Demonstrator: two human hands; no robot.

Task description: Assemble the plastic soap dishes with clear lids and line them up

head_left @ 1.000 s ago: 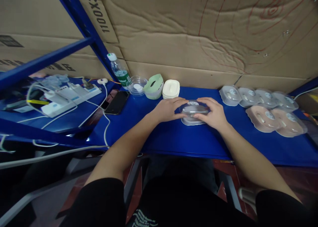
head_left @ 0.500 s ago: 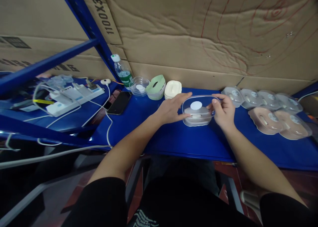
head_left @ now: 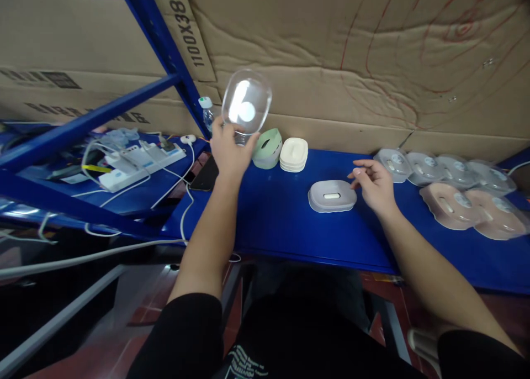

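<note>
My left hand (head_left: 231, 147) grips the near edge of a clear plastic lid (head_left: 252, 94) with a white round sticker, raised and tilted at the back left. In front of me on the blue table sits a pale grey oval box (head_left: 332, 196) with a white strip in a slot on its top, uncovered. My right hand (head_left: 374, 185) hovers just right of that box, fingers loosely curled and apart, holding nothing. Below the lid stand a green box (head_left: 268, 148) and a stack of cream oval pieces (head_left: 293, 154).
Grey boxes with clear covers (head_left: 426, 169) line the back right, with pink covered boxes (head_left: 447, 205) before them. At left are a water bottle (head_left: 207, 112), a black phone (head_left: 206, 174), a power strip (head_left: 143, 166) with cables, and a blue rack post (head_left: 165, 42). Cardboard (head_left: 306, 64) walls the back.
The clear lid has come off the grey box and moved up and left in my left hand. My right hand has let go of the lid and stays beside the box.
</note>
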